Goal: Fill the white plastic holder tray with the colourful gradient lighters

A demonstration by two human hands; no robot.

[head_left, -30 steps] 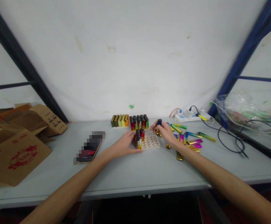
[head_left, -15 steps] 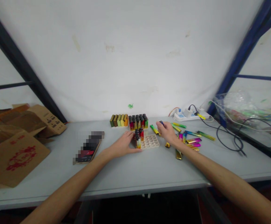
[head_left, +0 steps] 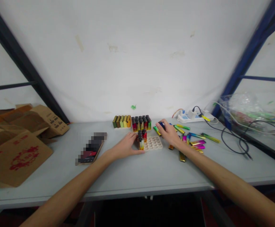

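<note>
At its left end, a white tray (head_left: 155, 143) with rows of round holes is held by my left hand (head_left: 125, 146), thumb along the front and fingers behind. Several upright lighters (head_left: 141, 143) with black tops fill that end of the tray; bare holes show to the right. My right hand (head_left: 168, 133) is closed on a dark blue lighter (head_left: 161, 125), just right of the tray and above the table. Shiny coloured lighters (head_left: 197, 143) lie loose around and beyond that hand. A green-yellow one (head_left: 156, 130) lies near its fingertips.
Behind the tray stand a full block of black-topped lighters (head_left: 141, 123) and a block of gold-topped ones (head_left: 121, 121). A phone (head_left: 92, 151), partly pixelated, lies left. Cardboard boxes (head_left: 16, 157) crowd the far left. A power strip (head_left: 191, 118) and black cable (head_left: 236, 148) are right.
My right hand has turned slightly, and more of the dark blue lighter shows. The left hand stays at the tray. The whole view has shifted a little.
</note>
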